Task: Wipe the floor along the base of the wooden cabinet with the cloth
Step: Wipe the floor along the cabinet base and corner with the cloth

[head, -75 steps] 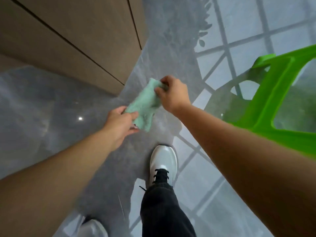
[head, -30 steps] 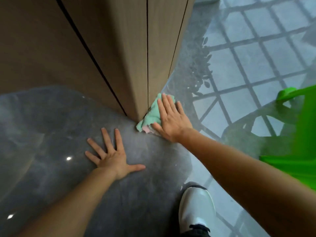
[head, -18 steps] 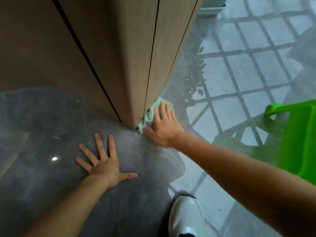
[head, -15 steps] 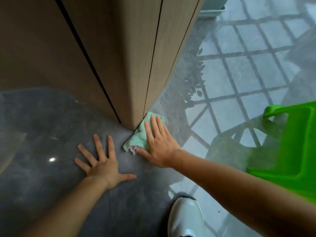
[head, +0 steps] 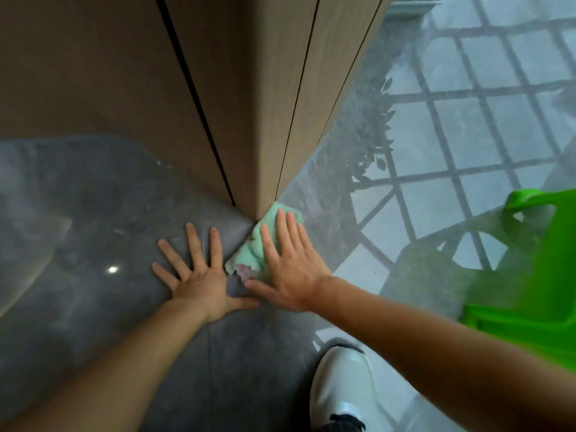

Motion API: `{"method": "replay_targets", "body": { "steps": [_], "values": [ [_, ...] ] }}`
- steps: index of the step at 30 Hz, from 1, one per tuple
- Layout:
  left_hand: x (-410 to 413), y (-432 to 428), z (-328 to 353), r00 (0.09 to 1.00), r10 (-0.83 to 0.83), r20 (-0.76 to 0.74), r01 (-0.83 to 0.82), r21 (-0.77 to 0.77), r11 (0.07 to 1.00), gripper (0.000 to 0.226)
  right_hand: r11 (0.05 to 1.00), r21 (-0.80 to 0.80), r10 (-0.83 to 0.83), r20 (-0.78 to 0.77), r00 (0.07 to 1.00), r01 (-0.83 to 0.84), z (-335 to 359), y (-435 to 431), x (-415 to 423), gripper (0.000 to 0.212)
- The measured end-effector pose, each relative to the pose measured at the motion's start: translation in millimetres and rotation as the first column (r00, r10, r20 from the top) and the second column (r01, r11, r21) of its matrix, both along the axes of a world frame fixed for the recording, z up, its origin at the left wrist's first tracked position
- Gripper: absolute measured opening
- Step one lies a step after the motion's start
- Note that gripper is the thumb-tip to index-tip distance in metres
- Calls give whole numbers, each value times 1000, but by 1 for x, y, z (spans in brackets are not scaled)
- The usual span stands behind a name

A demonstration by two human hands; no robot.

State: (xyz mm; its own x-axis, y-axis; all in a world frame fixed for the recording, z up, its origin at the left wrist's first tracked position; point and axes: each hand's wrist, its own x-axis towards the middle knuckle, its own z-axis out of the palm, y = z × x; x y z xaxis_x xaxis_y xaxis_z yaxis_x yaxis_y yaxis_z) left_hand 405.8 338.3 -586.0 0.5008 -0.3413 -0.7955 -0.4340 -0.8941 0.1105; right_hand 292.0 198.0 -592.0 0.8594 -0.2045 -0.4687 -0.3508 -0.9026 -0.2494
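- Nearest: white shoe [head: 341, 388] planted on the glossy grey floor [head: 93, 307], right of centre; both forearms reached forward over it.
- Left hand [head: 199, 275] flat on the floor, fingers spread, holding nothing; judged a brace for body weight.
- Right hand [head: 290, 269] flat, fingers extended and nearly together, palm pressing down on the cloth [head: 254, 254]. No pinch; pressure alone held it.
- Cloth: pale green, bunched, a pinkish patch at its near edge. It lay on the floor touching the cabinet [head: 274, 120] at its corner, mostly under the right hand, just beside the left fingertips.
- Beyond: cabinet faces ran away left and right from the corner; dark seams between panels.
- Far right: green plastic stool [head: 536, 275], well apart from the hands; window grid reflected in the floor.
- Risk, judged: with no grip, the bunched cloth could slide out or roll under the palm on a stroke, leaving the strip along the base missed.
- Risk, judged: the floor looked slick; the bracing hand or shoe could slip under leaning weight.
- Risk, judged: knuckles could knock the cabinet corner.
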Motion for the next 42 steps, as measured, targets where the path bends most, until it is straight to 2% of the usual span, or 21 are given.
{"method": "replay_targets", "body": {
  "steps": [2,4,6,8,10,11,13,16,19,21,24,27,32,34,38,42],
  "values": [
    [0,3,-2,999,-33,16,33,-14,999,157,997,-35,74,-11,997,-74,-4,4,-6,95],
    [1,3,-3,999,-47,24,47,-16,999,156,987,-121,99,-27,995,-101,-4,-36,5,89],
    [1,2,-1,1000,-20,23,21,-28,999,156,976,-189,89,-105,990,-107,-1,-82,17,85],
    [-1,3,-2,1000,-20,21,20,-32,999,157,965,-256,-98,-152,984,57,-1,-125,26,84],
    [-1,4,-7,998,-39,39,39,-21,999,159,883,-333,-385,-108,916,332,-2,-167,41,86],
    [0,4,-7,999,-33,41,34,-19,999,159,838,-359,-474,-107,874,410,1,-183,48,88],
    [1,3,-6,1000,-8,27,9,-26,1000,159,824,-385,-500,-151,853,415,10,-199,57,93],
    [0,6,-14,998,-29,47,32,-45,999,160,851,-352,-434,-54,899,390,6,-179,69,88],
    [-2,5,-13,998,-17,65,22,-84,996,158,913,-129,-386,36,922,387,6,-122,60,75],
    [-2,14,-17,995,-34,97,51,-173,984,154,962,4,-273,96,957,274,5,-72,39,70],
    [-3,51,-24,965,-29,259,91,-232,968,151,996,70,-70,92,993,64,3,12,4,77],
    [-6,80,-29,937,-78,340,152,-195,969,143,999,39,-36,45,998,34,-4,61,5,77],
    [-4,86,-40,938,-99,333,194,-265,944,153,997,0,82,104,991,-82,-11,80,67,66],
    [-4,88,-44,930,-123,347,216,-242,946,153,987,-27,162,146,976,-160,-11,77,111,60],
    [-4,88,-41,935,-107,338,215,-302,929,156,940,-153,329,178,927,-305,-10,73,240,56],
    [-5,88,-41,939,-77,336,185,-302,935,155,873,-203,468,89,879,-444,4,85,330,59]
  ]
}}
